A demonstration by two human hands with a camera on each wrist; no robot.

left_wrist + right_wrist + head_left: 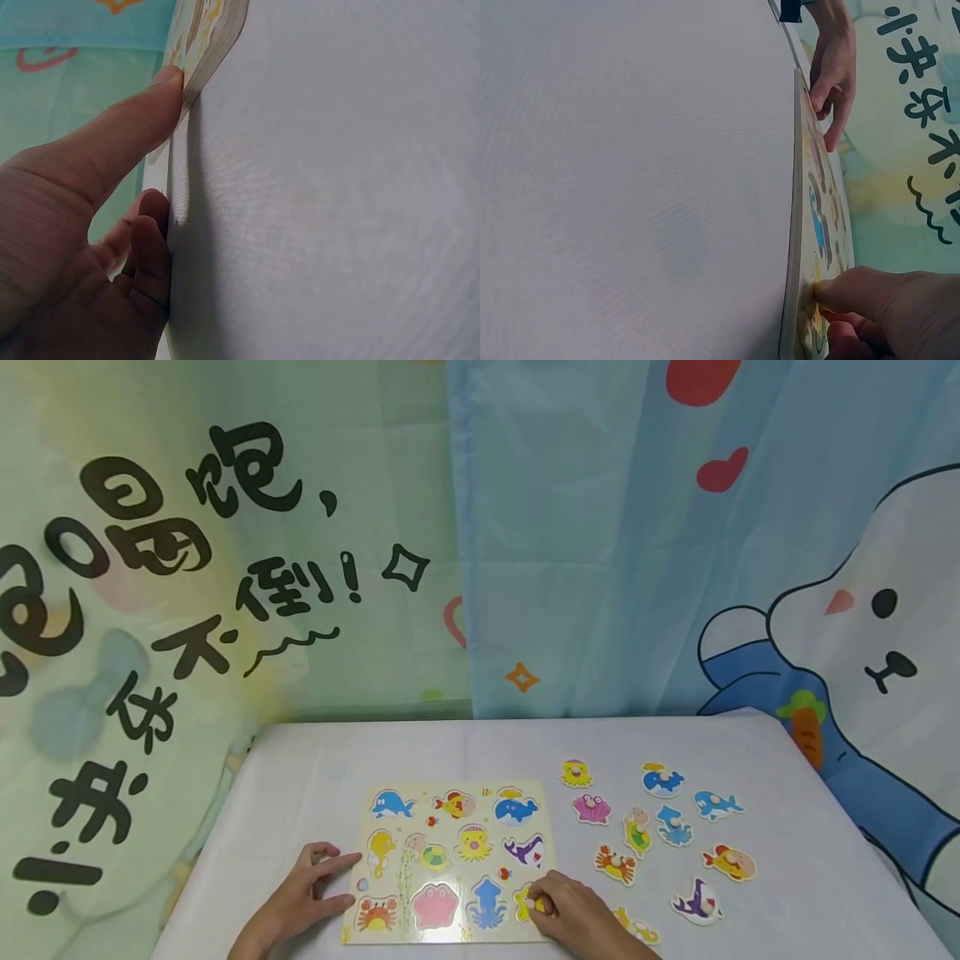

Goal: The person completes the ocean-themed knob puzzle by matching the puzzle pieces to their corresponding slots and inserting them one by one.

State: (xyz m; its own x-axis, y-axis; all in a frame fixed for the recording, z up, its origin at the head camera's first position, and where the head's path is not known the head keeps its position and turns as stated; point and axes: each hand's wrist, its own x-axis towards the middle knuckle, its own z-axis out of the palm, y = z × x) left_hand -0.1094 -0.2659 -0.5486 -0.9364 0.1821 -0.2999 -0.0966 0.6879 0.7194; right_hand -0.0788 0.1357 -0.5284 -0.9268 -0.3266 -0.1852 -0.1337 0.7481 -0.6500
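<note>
Your right hand [577, 912] pinches the star [521, 906] at the board's [384, 885] four o'clock, left hand [307, 890] spread at nine — likely seating it, so press level.

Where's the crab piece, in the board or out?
Out: the crab piece lies on the white cloth, to the right of the board in the head view.

The board [480, 823] at bottom centre has a smooth, glossy printed face, glaring white low down, and a matt edge [793, 225] that looks like bare wood. A matt, finely woven white cloth [420, 747] lies beneath; the backdrop [570, 527] across the top is smooth, lightly creased printed fabric.
</note>
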